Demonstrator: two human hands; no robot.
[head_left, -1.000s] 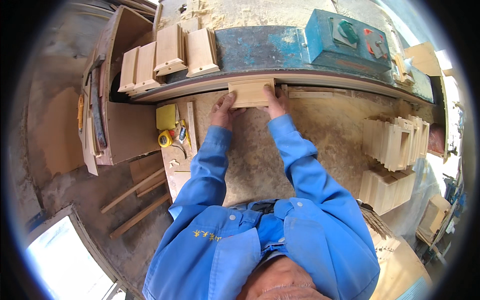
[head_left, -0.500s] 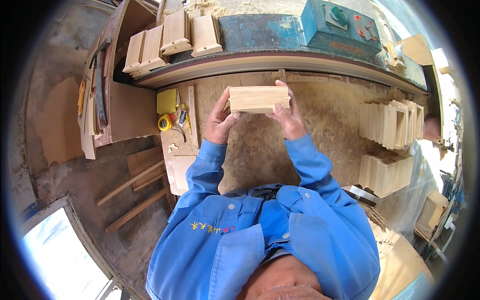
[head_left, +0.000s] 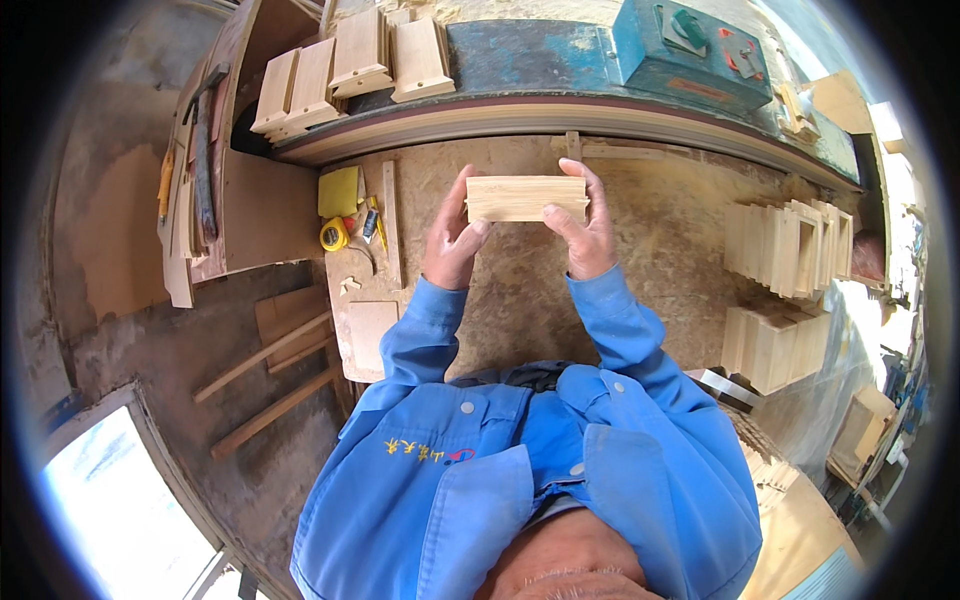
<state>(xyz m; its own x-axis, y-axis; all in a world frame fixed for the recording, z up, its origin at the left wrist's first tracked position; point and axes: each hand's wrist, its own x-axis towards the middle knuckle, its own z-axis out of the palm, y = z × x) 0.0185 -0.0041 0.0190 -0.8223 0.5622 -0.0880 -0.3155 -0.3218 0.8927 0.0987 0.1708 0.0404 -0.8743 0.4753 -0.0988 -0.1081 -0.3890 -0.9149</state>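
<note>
A pale wooden block with moulded edges is held level above the workbench. My left hand grips its left end, thumb on the near face and fingers behind. At the right end, my right hand closes on it in the same way, with the thumb pressed on the near face. Both hands hold the one block between them. Its underside and far side are hidden from me.
Beyond the bench, a long belt machine carries wooden blocks and a blue-green box. Wooden frames and stacked pieces stand at right. A yellow tape measure and a hammer are at left.
The block has turned slightly, showing a flatter single face toward me. Both hands still hold its ends. The whole view has shifted a little.
</note>
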